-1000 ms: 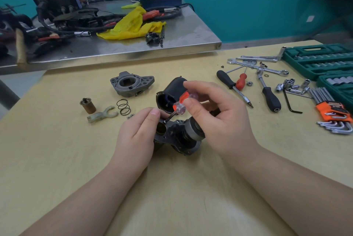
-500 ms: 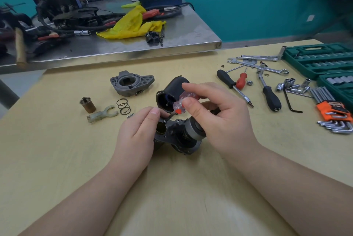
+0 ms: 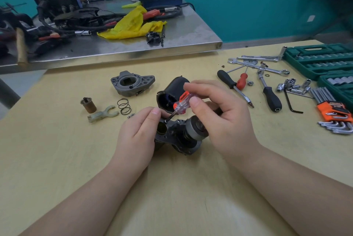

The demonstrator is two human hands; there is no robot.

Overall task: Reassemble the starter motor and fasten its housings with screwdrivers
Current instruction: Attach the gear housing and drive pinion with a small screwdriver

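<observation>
The dark starter motor body (image 3: pixel 181 136) lies on the wooden table (image 3: pixel 57 159) in front of me. My left hand (image 3: pixel 137 134) holds its left side, thumb and fingers up against the housing. My right hand (image 3: pixel 219 119) pinches a small screwdriver (image 3: pixel 181 103) with a clear and orange handle, its tip set down into the top of the housing. Just behind stands a black cylindrical housing (image 3: pixel 172 94). A grey end bracket (image 3: pixel 131 85), a brass plunger (image 3: pixel 88 105), a fork lever (image 3: pixel 102 115) and a spring (image 3: pixel 124 107) lie to the left.
To the right lie two larger screwdrivers (image 3: pixel 235 87), ratchet and wrenches (image 3: pixel 267 90), loose sockets (image 3: pixel 294 86), an orange hex key set (image 3: pixel 336 117) and green socket cases (image 3: pixel 321 60). Behind is a steel bench (image 3: pixel 172 45) with a yellow rag and cables.
The screwdriver handle has turned slightly between my right fingers. Both hands and the motor stay in the same place.
</observation>
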